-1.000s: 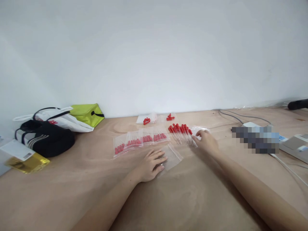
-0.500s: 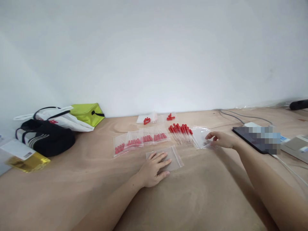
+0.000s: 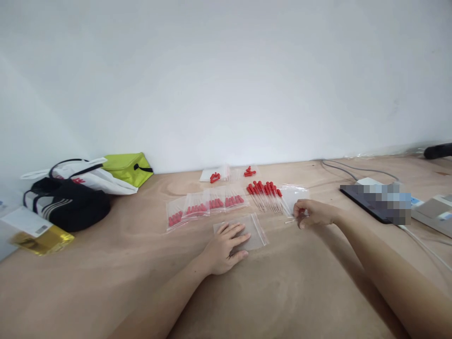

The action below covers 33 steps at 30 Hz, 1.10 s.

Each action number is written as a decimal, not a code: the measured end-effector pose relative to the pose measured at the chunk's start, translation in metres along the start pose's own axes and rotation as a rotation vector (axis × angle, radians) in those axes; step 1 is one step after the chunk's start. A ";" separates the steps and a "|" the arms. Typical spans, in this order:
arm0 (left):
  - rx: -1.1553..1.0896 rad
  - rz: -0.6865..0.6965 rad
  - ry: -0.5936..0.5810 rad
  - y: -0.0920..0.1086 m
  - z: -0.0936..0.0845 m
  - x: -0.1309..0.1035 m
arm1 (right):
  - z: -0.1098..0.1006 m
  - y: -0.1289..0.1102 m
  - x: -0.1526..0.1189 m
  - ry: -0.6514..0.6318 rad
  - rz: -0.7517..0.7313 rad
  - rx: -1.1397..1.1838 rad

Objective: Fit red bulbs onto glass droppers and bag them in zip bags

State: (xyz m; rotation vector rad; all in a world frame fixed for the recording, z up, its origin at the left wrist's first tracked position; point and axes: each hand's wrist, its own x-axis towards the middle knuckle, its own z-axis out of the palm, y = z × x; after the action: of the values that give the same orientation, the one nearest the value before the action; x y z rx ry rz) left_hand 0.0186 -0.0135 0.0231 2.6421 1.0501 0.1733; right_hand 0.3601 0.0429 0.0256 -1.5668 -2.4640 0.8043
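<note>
My left hand (image 3: 226,248) lies flat with fingers spread on a clear zip bag (image 3: 257,230). My right hand (image 3: 314,213) is closed in a pinch beside another clear bag (image 3: 291,194). A thin, pale dropper tube (image 3: 289,221) sticks out to the left from its fingertips; the rest is hidden by the fingers. Left of that hand lies a row of droppers (image 3: 264,195) with red bulbs and clear tubes. Several filled zip bags (image 3: 206,205), with red-bulbed droppers inside, overlap in a row above my left hand.
Loose red bulbs (image 3: 215,177) lie on bags near the wall, with more red bulbs (image 3: 249,171) beside them. A black phone-like device (image 3: 367,203) and grey cables (image 3: 341,168) are at the right. A black bag (image 3: 70,205) and a green bag (image 3: 127,167) stand at the left.
My right hand has moved slightly left and nearer me, its fingers now closed, with a thin tube showing at the tips. The left hand has stayed in place on the bag.
</note>
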 end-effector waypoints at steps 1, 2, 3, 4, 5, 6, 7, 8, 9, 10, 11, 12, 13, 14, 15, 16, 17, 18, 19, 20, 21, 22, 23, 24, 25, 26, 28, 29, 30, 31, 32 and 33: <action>-0.001 0.000 0.000 0.000 0.000 0.000 | 0.001 0.001 0.000 -0.014 -0.009 0.044; 0.000 0.001 0.000 0.000 0.000 0.000 | 0.002 0.003 -0.001 -0.023 -0.016 0.075; 0.001 0.001 -0.002 0.000 0.000 0.000 | 0.003 0.003 -0.002 -0.028 -0.019 0.090; 0.003 0.002 -0.003 0.000 0.000 0.000 | 0.003 0.002 -0.002 -0.031 -0.021 0.092; 0.004 0.003 -0.004 0.000 0.000 0.000 | 0.004 0.000 -0.002 -0.028 -0.028 0.086; 0.005 0.004 -0.002 -0.001 0.000 0.000 | 0.005 -0.004 -0.002 -0.019 -0.043 0.077; 0.004 0.006 0.001 -0.001 0.001 0.000 | 0.007 -0.010 -0.002 -0.001 -0.064 0.068; 0.003 0.009 0.005 -0.001 0.001 0.000 | 0.009 -0.017 -0.001 0.030 -0.088 0.059; 0.000 0.012 0.009 -0.001 0.001 0.000 | 0.013 -0.024 0.001 0.073 -0.115 0.045; -0.003 0.013 0.013 -0.001 0.001 0.000 | 0.017 -0.032 0.003 0.125 -0.142 0.023; -0.006 0.015 0.016 -0.001 0.001 0.000 | 0.021 -0.039 0.005 0.183 -0.168 -0.018; -0.009 0.015 0.020 -0.001 0.001 0.000 | 0.026 -0.045 0.007 0.234 -0.193 -0.069; -0.010 0.015 0.022 -0.001 0.001 0.000 | 0.030 -0.051 0.008 0.276 -0.213 -0.117; -0.011 0.015 0.024 -0.001 0.001 0.000 | 0.033 -0.055 0.010 0.306 -0.230 -0.160; -0.011 0.014 0.027 -0.001 0.001 0.000 | 0.035 -0.058 0.011 0.325 -0.243 -0.192; -0.012 0.014 0.026 -0.001 0.001 0.000 | 0.037 -0.060 0.011 0.335 -0.254 -0.213; -0.013 0.013 0.025 -0.001 0.001 0.000 | 0.038 -0.062 0.011 0.340 -0.263 -0.229; -0.013 0.012 0.026 0.000 0.001 0.000 | 0.039 -0.064 0.011 0.343 -0.271 -0.244; -0.012 0.012 0.026 0.000 0.001 0.000 | 0.039 -0.066 0.011 0.344 -0.280 -0.260; -0.010 0.013 0.028 -0.001 0.002 0.000 | 0.040 -0.068 0.011 0.346 -0.289 -0.276; -0.007 0.015 0.028 -0.001 0.002 0.000 | 0.040 -0.070 0.011 0.347 -0.299 -0.292; -0.005 0.018 0.029 -0.001 0.002 0.000 | 0.041 -0.072 0.012 0.346 -0.310 -0.307; -0.002 0.021 0.028 -0.001 0.002 0.001 | 0.042 -0.074 0.012 0.345 -0.320 -0.320; 0.001 0.024 0.026 -0.002 0.003 0.001 | 0.043 -0.076 0.013 0.341 -0.327 -0.328; 0.002 0.026 0.022 -0.002 0.003 0.001 | 0.044 -0.077 0.013 0.335 -0.332 -0.326; 0.003 0.028 0.019 -0.002 0.003 0.001 | 0.046 -0.078 0.014 0.325 -0.336 -0.311; -0.003 0.034 0.013 -0.003 0.004 0.001 | 0.048 -0.078 0.014 0.299 -0.353 -0.233; -0.009 0.040 0.013 -0.003 0.004 0.001 | 0.049 -0.079 0.013 0.280 -0.371 -0.176; -0.018 0.048 0.014 -0.003 0.004 0.001 | 0.050 -0.080 0.013 0.260 -0.393 -0.118; -0.028 0.057 0.015 -0.003 0.003 0.001 | 0.050 -0.081 0.012 0.240 -0.415 -0.066; -0.036 0.066 0.014 -0.003 0.003 0.001 | 0.051 -0.082 0.010 0.224 -0.434 -0.028; -0.043 0.073 0.012 -0.003 0.003 0.001 | 0.051 -0.084 0.009 0.213 -0.449 -0.003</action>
State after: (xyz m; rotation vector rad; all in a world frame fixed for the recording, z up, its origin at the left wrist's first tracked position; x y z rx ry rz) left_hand 0.0179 -0.0116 0.0191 2.6454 0.9435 0.2251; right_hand 0.2694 0.0045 0.0214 -0.9745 -2.5084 0.5278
